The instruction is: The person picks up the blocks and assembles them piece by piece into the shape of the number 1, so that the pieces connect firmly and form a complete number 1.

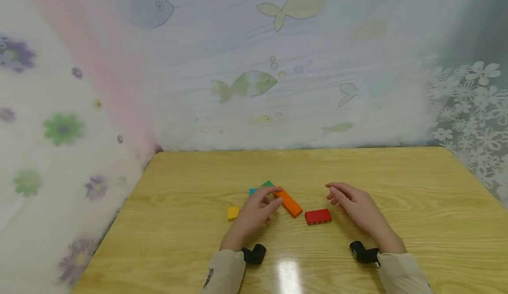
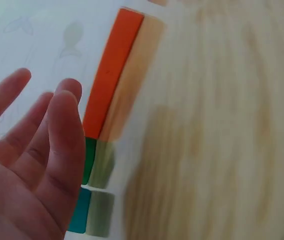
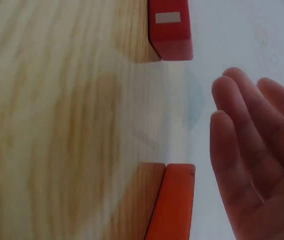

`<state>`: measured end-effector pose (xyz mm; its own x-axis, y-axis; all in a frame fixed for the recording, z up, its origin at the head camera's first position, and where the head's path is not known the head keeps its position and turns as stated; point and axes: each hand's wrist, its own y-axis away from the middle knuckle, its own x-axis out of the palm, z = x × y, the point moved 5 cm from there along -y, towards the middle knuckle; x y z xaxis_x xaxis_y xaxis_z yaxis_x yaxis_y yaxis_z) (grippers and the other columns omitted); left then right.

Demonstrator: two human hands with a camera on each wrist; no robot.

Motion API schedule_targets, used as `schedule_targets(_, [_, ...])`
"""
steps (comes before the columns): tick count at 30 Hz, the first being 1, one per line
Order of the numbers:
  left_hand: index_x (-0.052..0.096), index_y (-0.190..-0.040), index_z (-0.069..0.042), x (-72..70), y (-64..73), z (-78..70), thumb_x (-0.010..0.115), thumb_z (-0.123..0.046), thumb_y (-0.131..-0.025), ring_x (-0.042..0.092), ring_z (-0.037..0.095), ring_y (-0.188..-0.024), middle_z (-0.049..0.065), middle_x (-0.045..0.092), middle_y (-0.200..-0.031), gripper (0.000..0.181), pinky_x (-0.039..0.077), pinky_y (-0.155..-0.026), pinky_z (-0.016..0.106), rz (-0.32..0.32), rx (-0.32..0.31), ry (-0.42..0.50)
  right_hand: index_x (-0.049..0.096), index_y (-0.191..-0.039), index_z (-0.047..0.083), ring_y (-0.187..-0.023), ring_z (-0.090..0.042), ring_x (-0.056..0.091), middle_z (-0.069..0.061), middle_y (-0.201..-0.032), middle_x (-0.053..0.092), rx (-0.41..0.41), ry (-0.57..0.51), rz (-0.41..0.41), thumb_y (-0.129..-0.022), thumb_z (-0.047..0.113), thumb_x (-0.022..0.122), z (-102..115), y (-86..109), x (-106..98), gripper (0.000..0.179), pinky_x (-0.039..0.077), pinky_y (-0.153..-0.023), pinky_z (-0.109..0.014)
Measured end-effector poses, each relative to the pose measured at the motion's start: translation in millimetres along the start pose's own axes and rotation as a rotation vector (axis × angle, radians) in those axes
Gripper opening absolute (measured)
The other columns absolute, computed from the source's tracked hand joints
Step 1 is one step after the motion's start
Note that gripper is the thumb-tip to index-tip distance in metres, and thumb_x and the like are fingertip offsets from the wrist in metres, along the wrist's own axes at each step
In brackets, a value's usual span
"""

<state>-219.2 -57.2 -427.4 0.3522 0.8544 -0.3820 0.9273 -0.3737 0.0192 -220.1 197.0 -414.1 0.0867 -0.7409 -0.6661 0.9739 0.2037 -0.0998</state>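
My left hand (image 1: 254,212) hovers among the blocks with fingers loosely bent, holding nothing. Its thumb and forefinger are close to a long orange block (image 1: 290,204). A green block (image 1: 268,183) and a blue block (image 1: 252,191) lie just beyond the hand, partly covered by it in the head view. To its left is a small yellow block (image 1: 233,213). A red block (image 1: 318,216) with small pale marks along its near side lies right of the orange one. My right hand (image 1: 359,206) is held to the right of the red block, fingers relaxed and nothing in them.
The blocks lie on a wood-grain table (image 1: 178,241). A pale curtain printed with fish (image 1: 254,84) hangs behind it, and a flowered curtain (image 1: 63,128) on the left. Each wrist wears a black camera mount, such as the left one (image 1: 255,254).
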Motion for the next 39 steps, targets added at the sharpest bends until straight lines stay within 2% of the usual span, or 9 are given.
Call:
schedule_targets(4, [0.040,-0.138,-0.030,6.8,-6.5,8.9,0.052,-0.057,-0.086,0.055,0.019,-0.081,-0.007,0.047,-0.128,0.060,0.049,-0.062,0.034,0.037,-0.008,-0.074,0.053,-0.128,0.017,-0.090,-0.015,0.063,0.001,-0.104,0.066,0.002,0.043,0.074,-0.096,0.043,0.043,0,0.0,5,0.044,0.047,-0.083,-0.041])
schedule_targets(10, [0.033,-0.142,-0.032,10.4,-8.0,14.5,0.047,-0.063,-0.085,0.051,0.013,-0.107,-0.014,0.025,-0.149,0.066,0.041,-0.091,0.041,0.036,-0.016,-0.234,0.051,-0.131,0.019,-0.100,-0.021,0.060,-0.001,-0.117,0.062,0.018,0.074,0.184,-0.093,0.045,0.048,3,-1.6,16,0.046,0.047,-0.084,-0.044])
schedule_targets(12, [0.033,-0.142,-0.031,11.4,-8.3,14.8,0.046,-0.063,-0.086,0.051,0.014,-0.109,-0.014,0.024,-0.150,0.066,0.040,-0.093,0.043,0.039,-0.018,-0.256,0.052,-0.130,0.018,-0.099,-0.020,0.059,-0.001,-0.114,0.062,0.013,0.074,0.215,-0.093,0.044,0.050,5,-2.5,19,0.046,0.047,-0.083,-0.042])
schedule_targets(16, [0.034,-0.142,-0.030,13.2,-9.8,13.5,0.045,-0.061,-0.087,0.056,0.013,-0.098,-0.014,0.024,-0.150,0.065,0.042,-0.091,0.042,0.048,-0.027,-0.296,0.052,-0.129,0.014,-0.096,-0.016,0.057,-0.001,-0.110,0.061,-0.029,0.093,0.268,-0.090,0.044,0.054,7,-3.0,21,0.049,0.046,-0.081,-0.039])
schedule_targets(22, [0.039,-0.140,-0.028,12.5,-10.8,9.2,0.050,-0.053,-0.089,0.053,0.016,-0.104,-0.006,0.028,-0.147,0.058,0.041,-0.093,0.041,0.022,-0.008,-0.371,0.052,-0.129,0.017,-0.096,-0.016,0.055,-0.001,-0.110,0.056,-0.043,0.116,0.321,-0.082,0.047,0.063,8,-0.6,24,0.057,0.045,-0.081,-0.038])
schedule_targets(25, [0.040,-0.138,-0.028,10.1,-8.8,10.9,0.055,-0.038,-0.091,0.053,0.014,-0.089,-0.004,0.031,-0.142,0.051,0.044,-0.079,0.035,0.021,-0.029,-0.382,0.052,-0.130,0.019,-0.096,-0.015,0.053,0.000,-0.110,0.053,-0.040,0.139,0.365,-0.078,0.045,0.069,10,-0.1,29,0.060,0.045,-0.080,-0.036])
schedule_targets(29, [0.043,-0.136,-0.027,6.2,-5.8,12.2,0.056,-0.018,-0.089,0.045,0.013,-0.070,-0.001,0.037,-0.129,0.050,0.039,-0.061,0.028,0.030,-0.058,-0.379,0.052,-0.129,0.018,-0.098,-0.017,0.052,-0.001,-0.110,0.051,-0.043,0.165,0.396,-0.076,0.040,0.073,15,-1.2,34,0.061,0.045,-0.080,-0.037])
schedule_targets(34, [0.055,-0.122,-0.027,8.9,-3.3,10.5,0.063,-0.025,-0.087,0.046,0.014,-0.074,-0.002,0.039,-0.113,0.035,0.040,-0.065,0.027,0.065,-0.089,-0.416,0.053,-0.128,0.016,-0.089,-0.014,0.051,0.000,-0.102,0.054,-0.030,0.201,0.405,-0.076,0.037,0.074,16,1.4,34,0.060,0.044,-0.077,-0.034])
schedule_targets(39, [0.058,-0.108,-0.028,9.0,0.2,6.9,0.066,-0.029,-0.085,0.048,0.014,-0.083,-0.004,0.043,-0.113,0.025,0.042,-0.075,0.029,0.100,-0.086,-0.479,0.053,-0.128,0.015,-0.078,-0.012,0.048,0.003,-0.093,0.055,-0.011,0.186,0.391,-0.075,0.038,0.074,18,3.6,34,0.062,0.040,-0.067,-0.030])
